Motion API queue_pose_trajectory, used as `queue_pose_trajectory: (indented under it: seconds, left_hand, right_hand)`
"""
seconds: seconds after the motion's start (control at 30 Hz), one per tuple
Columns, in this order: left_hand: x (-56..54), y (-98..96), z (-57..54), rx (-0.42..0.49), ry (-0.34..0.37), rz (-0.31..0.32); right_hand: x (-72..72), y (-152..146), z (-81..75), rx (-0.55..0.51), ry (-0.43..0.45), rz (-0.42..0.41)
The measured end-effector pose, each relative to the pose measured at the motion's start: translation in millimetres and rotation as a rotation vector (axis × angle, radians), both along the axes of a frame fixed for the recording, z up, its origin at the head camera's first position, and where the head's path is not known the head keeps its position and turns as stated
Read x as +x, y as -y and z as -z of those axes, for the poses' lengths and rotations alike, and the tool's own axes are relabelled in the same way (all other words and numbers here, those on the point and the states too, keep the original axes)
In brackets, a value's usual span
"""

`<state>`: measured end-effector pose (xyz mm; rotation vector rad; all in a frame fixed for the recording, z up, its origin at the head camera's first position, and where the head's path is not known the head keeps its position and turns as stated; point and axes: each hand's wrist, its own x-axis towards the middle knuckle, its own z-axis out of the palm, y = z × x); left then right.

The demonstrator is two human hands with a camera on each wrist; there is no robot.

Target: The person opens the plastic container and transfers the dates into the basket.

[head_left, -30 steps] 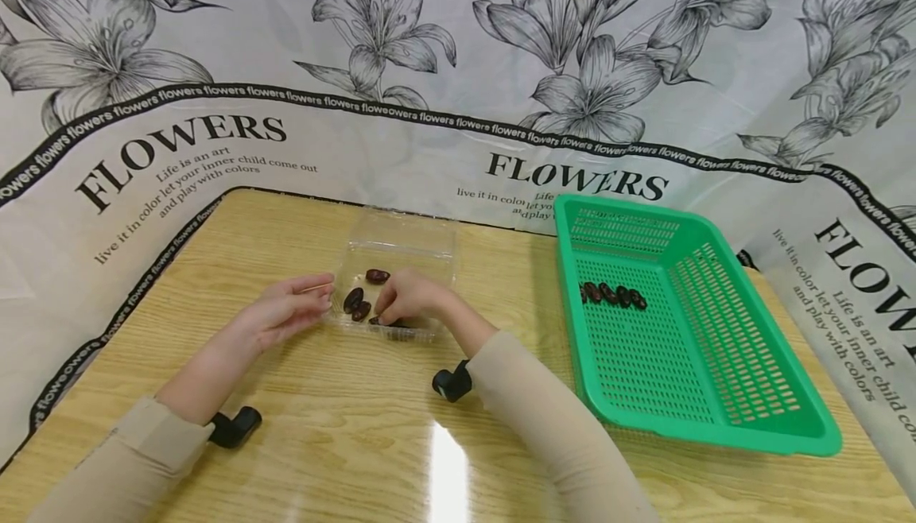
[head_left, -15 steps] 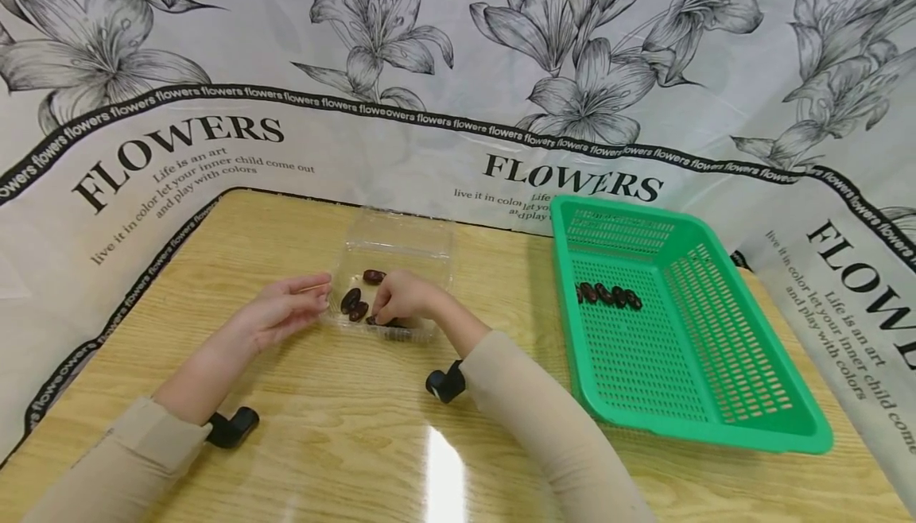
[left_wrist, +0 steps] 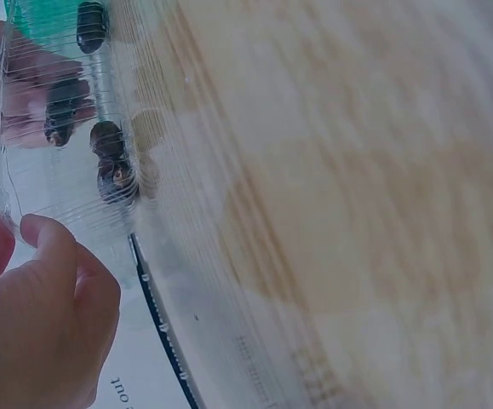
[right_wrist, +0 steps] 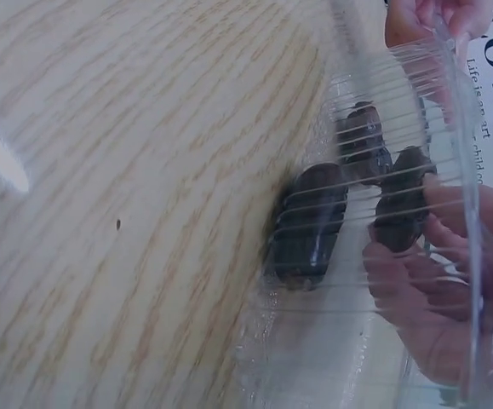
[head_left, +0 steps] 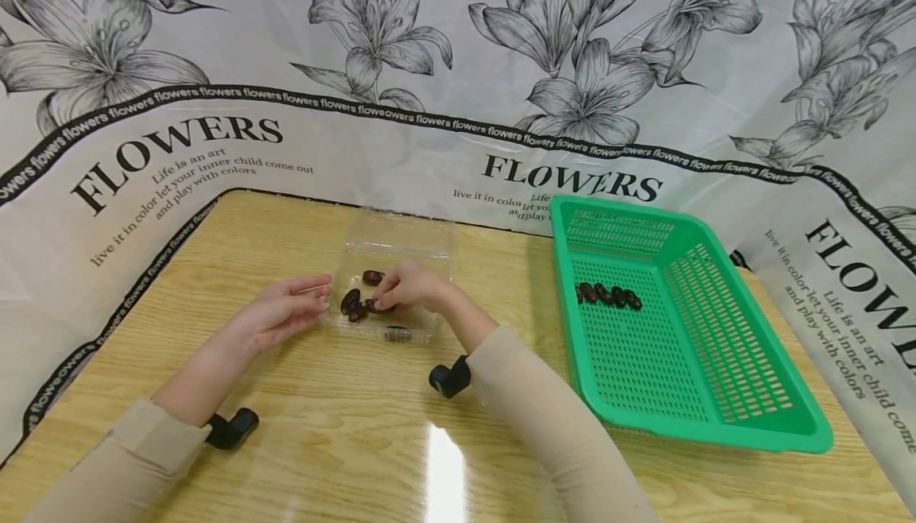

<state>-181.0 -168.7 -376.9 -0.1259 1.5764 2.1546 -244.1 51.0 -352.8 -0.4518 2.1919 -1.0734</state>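
Observation:
A clear plastic clamshell box (head_left: pixel 401 238) lies with its lid raised toward the back. My left hand (head_left: pixel 289 312) pinches the left rim of this box between thumb and finger, as the left wrist view shows. Inside the box, my right hand (head_left: pixel 413 288) pinches a dark date (right_wrist: pixel 402 203), lifted off the bottom. Other dates stay in the box: one at the back (head_left: pixel 373 276), two by the left wall, among them this date (head_left: pixel 350 300), and one along the front wall (right_wrist: pixel 310 226). Ribbed plastic walls partly blur the dates in both wrist views.
A green slotted basket (head_left: pixel 716 434) stands to the right, with several dates (head_left: pixel 619 297) in a row on its floor. Flower-printed cloth (head_left: pixel 401 137) hangs behind the wooden table (head_left: pixel 336 435). Black camera mounts (head_left: pixel 234 429) sit at both wrists.
My right hand has risen slightly from the front wall of the box with a date in its fingertips, uncovering the date along that wall. My left hand stays at the rim.

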Motion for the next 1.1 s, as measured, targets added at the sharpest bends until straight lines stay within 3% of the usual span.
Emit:
queue_pose_trajectory:
  seconds: [0.33,0.6,1.1]
  left_hand:
    - [1.4,0.9,-1.1,0.012,-0.004,0.0]
    - [0.0,0.0,-2.1,0.005,0.002,-0.008]
    - [1.4,-1.4,-4.0,-0.024,0.015,-0.011]
  right_hand:
    - [-4.0,-3,-7.7,-0.037,0.068,0.057]
    - [-7.2,-13,-26.1,-0.054,0.074,0.045]
    - [-4.3,-40,-64.6,-0.175,0.097,0.155]
